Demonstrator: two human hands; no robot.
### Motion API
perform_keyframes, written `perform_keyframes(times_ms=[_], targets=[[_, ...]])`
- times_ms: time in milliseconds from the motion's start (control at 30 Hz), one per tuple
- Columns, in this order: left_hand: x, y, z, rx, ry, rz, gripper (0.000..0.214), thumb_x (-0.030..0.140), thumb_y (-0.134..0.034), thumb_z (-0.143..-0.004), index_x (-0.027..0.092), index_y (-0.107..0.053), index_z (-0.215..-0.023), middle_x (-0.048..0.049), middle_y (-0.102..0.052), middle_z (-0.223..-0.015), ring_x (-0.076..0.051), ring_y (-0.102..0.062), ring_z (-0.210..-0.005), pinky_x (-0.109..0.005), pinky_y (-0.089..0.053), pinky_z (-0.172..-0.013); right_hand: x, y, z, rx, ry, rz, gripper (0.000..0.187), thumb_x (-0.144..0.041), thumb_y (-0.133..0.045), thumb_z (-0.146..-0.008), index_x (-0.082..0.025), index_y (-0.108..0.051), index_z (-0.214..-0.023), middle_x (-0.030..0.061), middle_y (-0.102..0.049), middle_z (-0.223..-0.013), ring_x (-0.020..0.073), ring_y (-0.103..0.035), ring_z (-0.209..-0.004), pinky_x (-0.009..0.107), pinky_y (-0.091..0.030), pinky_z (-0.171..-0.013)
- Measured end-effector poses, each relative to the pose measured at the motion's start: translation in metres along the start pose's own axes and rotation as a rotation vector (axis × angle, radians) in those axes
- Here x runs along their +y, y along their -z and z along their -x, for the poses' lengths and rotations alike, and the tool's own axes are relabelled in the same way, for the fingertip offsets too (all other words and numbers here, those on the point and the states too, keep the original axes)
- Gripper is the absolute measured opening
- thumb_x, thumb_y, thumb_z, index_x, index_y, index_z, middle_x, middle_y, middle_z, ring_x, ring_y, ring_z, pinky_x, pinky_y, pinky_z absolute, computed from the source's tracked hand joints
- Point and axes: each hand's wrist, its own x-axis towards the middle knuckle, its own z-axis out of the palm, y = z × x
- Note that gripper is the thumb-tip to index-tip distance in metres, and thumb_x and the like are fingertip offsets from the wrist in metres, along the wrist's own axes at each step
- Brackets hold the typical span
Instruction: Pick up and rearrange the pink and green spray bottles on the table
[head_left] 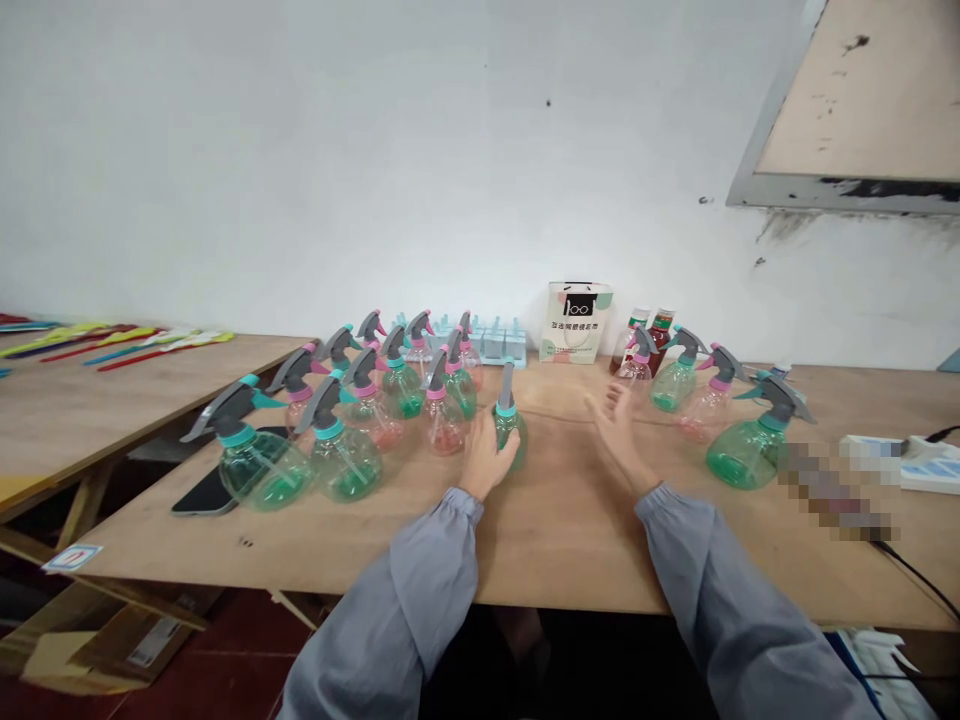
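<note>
My left hand [489, 458] is wrapped round the rounded, see-through green plastic spray bottle with a grey trigger head and turquoise collar [508, 408], which stands upright in front of me over the bare brown wooden table [570, 540]. My right hand [621, 435] is apart from it, fingers loosely spread and free, nearest a clear pink plastic spray bottle with a pink collar [636, 370]. Left of my grip cluster more green and pink transparent spray bottles [346, 468]; behind stands a white printed paper bag [577, 345].
</note>
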Motion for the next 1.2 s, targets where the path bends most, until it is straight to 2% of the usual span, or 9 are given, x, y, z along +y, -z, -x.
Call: perform_keyframes(times_ms=[100,233,500,633,800,900,967,1067,1200], targets=[[0.008,-0.003,0.007,-0.045,-0.037,-0.128,0.059,0.036,-0.056,-0.088,0.015,-0.041,-0.142,-0.0176,-0.060,-0.130,-0.031,-0.057,-0.121,-0.045,-0.046,-0.101,-0.041,-0.022,0.022,-0.258,0.052,-0.121,0.073,-0.066,-0.072,-0.075,-0.026,-0.044,-0.129,0.0145,-0.049,-0.140,0.0315,-0.048,-0.133,0.054,-0.039,-0.111],[0.022,-0.003,0.018,-0.106,-0.110,-0.331,0.063,0.053,-0.059,-0.088,0.015,-0.049,-0.137,-0.0174,-0.063,-0.121,-0.032,-0.061,-0.110,-0.043,-0.048,-0.091,-0.076,-0.038,0.033,-0.410,0.066,-0.289,0.078,-0.060,-0.075,-0.076,-0.029,-0.040,-0.138,0.0146,-0.049,-0.146,0.0302,-0.048,-0.137,0.053,-0.039,-0.115],[0.034,0.005,0.023,-0.199,-0.309,-0.364,0.072,0.066,-0.059,-0.084,0.012,-0.057,-0.131,-0.0199,-0.068,-0.111,-0.034,-0.064,-0.103,-0.046,-0.050,-0.084,-0.068,-0.048,0.043,-0.402,-0.044,-0.234,0.059,-0.051,-0.073,-0.075,-0.023,-0.058,-0.124,0.0110,-0.068,-0.114,0.0279,-0.066,-0.108,0.051,-0.050,-0.103],[0.024,0.010,0.017,-0.215,-0.418,-0.187,0.053,0.057,-0.054,-0.090,0.018,-0.062,-0.125,-0.0135,-0.073,-0.108,-0.029,-0.068,-0.102,-0.042,-0.051,-0.084,-0.069,-0.038,0.033,-0.583,-0.053,-0.343,0.056,-0.045,-0.076,-0.072,-0.029,-0.063,-0.124,0.0077,-0.070,-0.119,0.0272,-0.065,-0.113,0.047,-0.051,-0.102],[-0.002,0.036,0.005,0.189,-0.378,-0.061,0.026,0.040,-0.045,-0.093,0.024,-0.065,-0.094,-0.0076,-0.072,-0.089,-0.023,-0.068,-0.086,-0.043,-0.050,-0.088,-0.081,-0.019,0.022,-0.628,-0.085,-0.443,0.051,-0.027,-0.075,-0.064,-0.029,-0.069,-0.114,0.0021,-0.075,-0.106,0.0278,-0.068,-0.103,0.045,-0.054,-0.098],[-0.016,0.058,-0.008,0.643,-0.077,-0.119,0.032,0.041,-0.049,-0.092,0.019,-0.056,-0.115,-0.0157,-0.065,-0.117,-0.028,-0.060,-0.117,-0.051,-0.041,-0.104,-0.084,-0.015,0.020,-0.568,-0.242,-0.542,0.036,-0.026,-0.072,-0.062,-0.026,-0.073,-0.098,0.0015,-0.077,-0.092,0.0282,-0.071,-0.099,0.044,-0.054,-0.097],[-0.023,0.068,-0.017,0.757,0.160,-0.173,0.063,0.046,-0.066,-0.081,0.016,-0.045,-0.132,-0.0204,-0.053,-0.139,-0.033,-0.047,-0.136,-0.055,-0.034,-0.112,-0.086,-0.013,0.019,-0.572,-0.368,-0.665,0.027,-0.030,-0.070,-0.062,-0.024,-0.073,-0.089,0.0031,-0.078,-0.088,0.0287,-0.072,-0.098,0.042,-0.055,-0.095],[-0.029,0.069,-0.024,0.473,0.399,-0.185,0.075,0.045,-0.076,-0.074,0.018,-0.042,-0.135,-0.0189,-0.053,-0.141,-0.036,-0.047,-0.136,-0.060,-0.030,-0.113,-0.090,-0.009,0.018,-0.596,-0.471,-0.821,0.026,-0.029,-0.067,-0.059,-0.023,-0.073,-0.083,0.0042,-0.079,-0.089,0.0284,-0.073,-0.098,0.040,-0.056,-0.091],[-0.021,0.056,-0.018,0.165,0.381,-0.185,0.055,0.047,-0.074,-0.077,0.022,-0.052,-0.121,-0.0126,-0.062,-0.129,-0.033,-0.056,-0.125,-0.055,-0.037,-0.107,-0.096,-0.006,0.019,-0.592,-0.405,-0.887,0.032,-0.023,-0.065,-0.055,-0.025,-0.072,-0.086,0.0019,-0.079,-0.094,0.0270,-0.072,-0.103,0.039,-0.055,-0.095]])
